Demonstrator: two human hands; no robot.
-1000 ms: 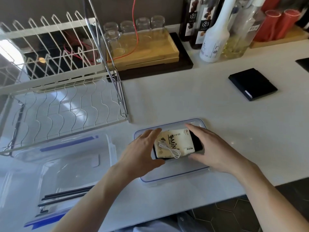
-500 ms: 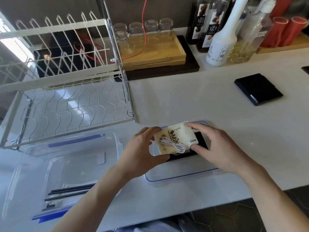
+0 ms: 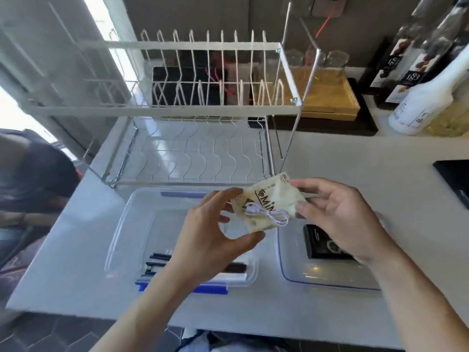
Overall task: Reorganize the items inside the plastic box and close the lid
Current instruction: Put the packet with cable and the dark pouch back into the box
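A cream packet (image 3: 272, 199) with dark lettering is held in the air by both hands, with a coiled white cable (image 3: 269, 212) lying on it. My left hand (image 3: 215, 237) pinches its lower left corner and my right hand (image 3: 337, 217) grips its right edge. The packet hovers over the right part of the clear plastic box (image 3: 132, 224), which stands open with blue clips. Several black sticks (image 3: 158, 261) lie on the box floor. The clear blue-rimmed lid (image 3: 327, 282) lies on the counter to the right, with a flat black device (image 3: 322, 243) resting on it.
A white wire dish rack (image 3: 198, 123) stands just behind the box. At the back right are a wooden tray (image 3: 327, 97) with glasses, a white bottle (image 3: 421, 102) and dark bottles. A black pad (image 3: 454, 179) lies at the right edge. Another person (image 3: 28, 179) sits at the left.
Both hands lifted the packet and cable off the black device on the lid and carried them left over the open box. The camera swung left.
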